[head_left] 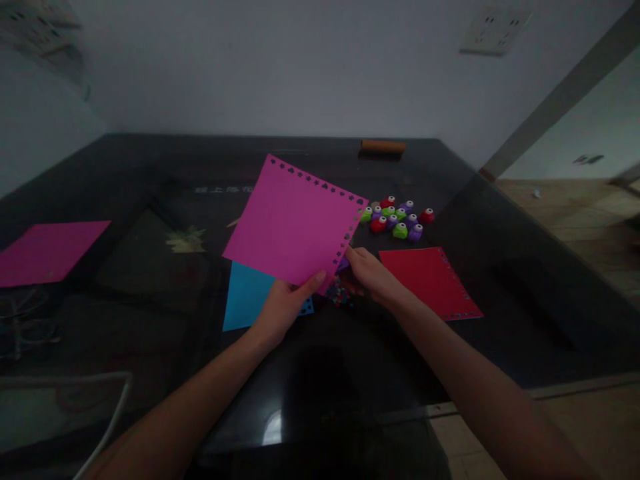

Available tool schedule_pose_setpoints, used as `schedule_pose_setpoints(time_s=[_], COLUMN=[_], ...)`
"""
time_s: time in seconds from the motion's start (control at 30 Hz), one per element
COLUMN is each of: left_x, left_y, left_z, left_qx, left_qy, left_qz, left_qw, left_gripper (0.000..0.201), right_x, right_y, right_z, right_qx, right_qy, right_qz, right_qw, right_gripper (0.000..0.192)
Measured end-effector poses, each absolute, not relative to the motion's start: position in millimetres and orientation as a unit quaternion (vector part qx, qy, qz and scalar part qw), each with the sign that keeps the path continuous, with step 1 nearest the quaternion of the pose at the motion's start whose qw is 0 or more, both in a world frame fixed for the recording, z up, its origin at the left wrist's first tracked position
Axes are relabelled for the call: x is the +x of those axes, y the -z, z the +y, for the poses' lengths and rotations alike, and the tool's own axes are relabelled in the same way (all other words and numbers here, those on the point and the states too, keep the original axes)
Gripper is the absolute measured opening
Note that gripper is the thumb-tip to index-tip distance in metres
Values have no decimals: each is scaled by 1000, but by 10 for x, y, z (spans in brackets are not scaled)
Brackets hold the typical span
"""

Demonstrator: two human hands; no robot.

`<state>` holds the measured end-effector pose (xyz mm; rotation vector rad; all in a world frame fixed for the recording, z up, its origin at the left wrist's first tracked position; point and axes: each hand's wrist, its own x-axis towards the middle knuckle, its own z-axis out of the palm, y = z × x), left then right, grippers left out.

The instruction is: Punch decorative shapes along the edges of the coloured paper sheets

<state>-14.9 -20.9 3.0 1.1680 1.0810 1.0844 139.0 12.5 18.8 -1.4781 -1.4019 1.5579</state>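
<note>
A pink sheet of paper (290, 223) is held up over the table, with small shapes punched along its top and right edges. My left hand (287, 300) pinches its lower edge, thumb on top. At the right edge, my right hand (367, 270) is closed around a purple craft punch (343, 265), mostly hidden by the fingers and paper. Below the pink sheet lies a blue sheet (245, 293), partly covered. Tiny coloured paper cutouts (340, 293) are scattered on the table under my hands.
Several red, green and purple craft punches (400, 231) stand in a group behind my right hand. A red punched sheet (425, 280) lies to the right, another pink sheet (50, 250) far left. A brown tube (383, 147) sits by the wall on the dark glossy table (200, 373).
</note>
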Motion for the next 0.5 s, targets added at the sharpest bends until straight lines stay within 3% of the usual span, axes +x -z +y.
schedule_pose_setpoints(time_s=[0.5], left_x=[-147], left_y=[72], left_z=[-168], left_qx=[478], left_qy=[-471], left_qz=[490], left_qw=[556], left_gripper=[29], right_x=[1470], right_y=[-150], right_z=[144], right_qx=[-463], right_qy=[-744], right_qz=[-430], right_qw=[218], right_gripper=[65])
